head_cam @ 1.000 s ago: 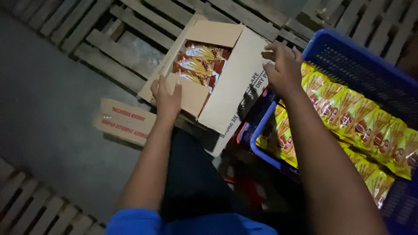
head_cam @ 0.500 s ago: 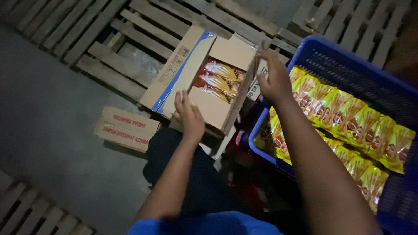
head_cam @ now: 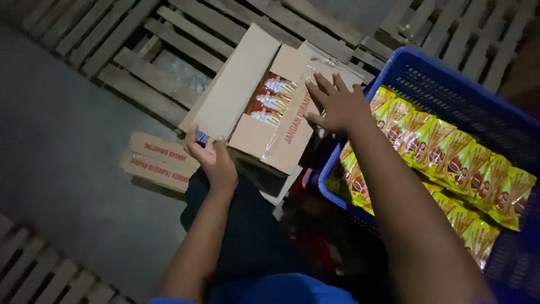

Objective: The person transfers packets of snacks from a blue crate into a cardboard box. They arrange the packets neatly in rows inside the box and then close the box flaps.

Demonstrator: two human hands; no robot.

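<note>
The blue crate (head_cam: 427,79) runs off the frame at three o'clock, and its far packets (head_cam: 509,194) blur together. Inside the cardboard box (head_cam: 242,95), flaps hide all but a few snack packets (head_cam: 270,101) (their print too small to tell). The left hand (head_cam: 212,157) covers the box's corner at seven o'clock.

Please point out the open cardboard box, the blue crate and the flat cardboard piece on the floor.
open cardboard box (head_cam: 239,98), head view, long left flap
blue crate (head_cam: 433,76), head view, far wall
flat cardboard piece (head_cam: 158,162), head view, middle

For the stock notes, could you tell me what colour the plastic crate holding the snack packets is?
The crate is blue, clearest in the head view.
</note>
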